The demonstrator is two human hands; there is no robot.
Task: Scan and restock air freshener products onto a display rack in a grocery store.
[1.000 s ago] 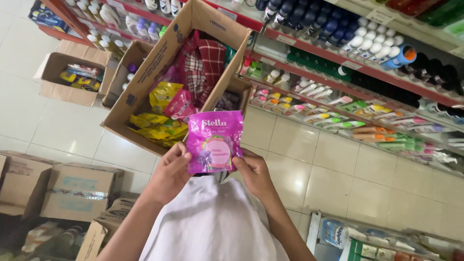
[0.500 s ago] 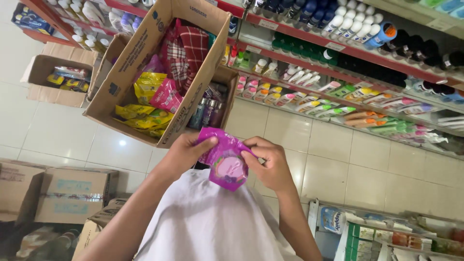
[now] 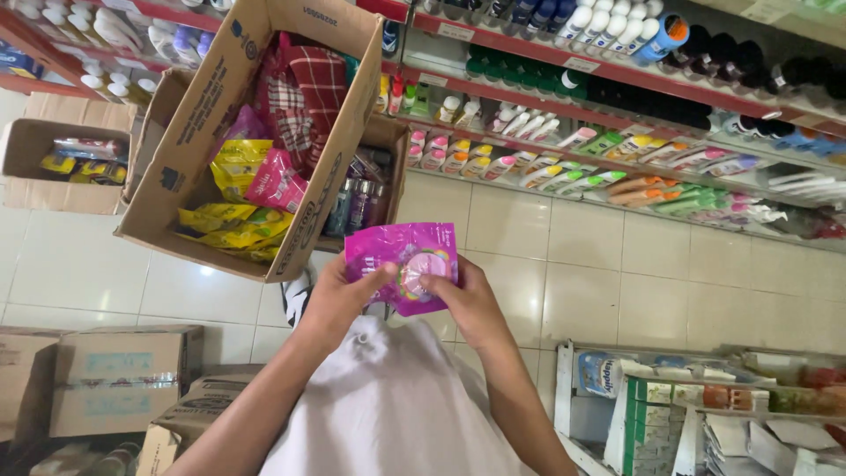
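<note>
Closed cardboard box (image 3: 123,375) at 8 o'clock on the tiled floor (image 3: 617,264). Open cardboard box (image 3: 256,132) of yellow and pink packets at 11. Left hand (image 3: 339,300) and right hand (image 3: 467,304) both pinch purple pouch (image 3: 404,264) at centre, fingers curled on its lower edges. Stocked shelves (image 3: 634,115) from 12 to 3.

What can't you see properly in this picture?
Head view only:
- Pouch: its lower part is covered by the left hand and right hand.
- Open box: its bottom items are buried under packets.
- Floor boxes: cut off by the left edge.
- Shelf bottles: cut off at the top.
</note>
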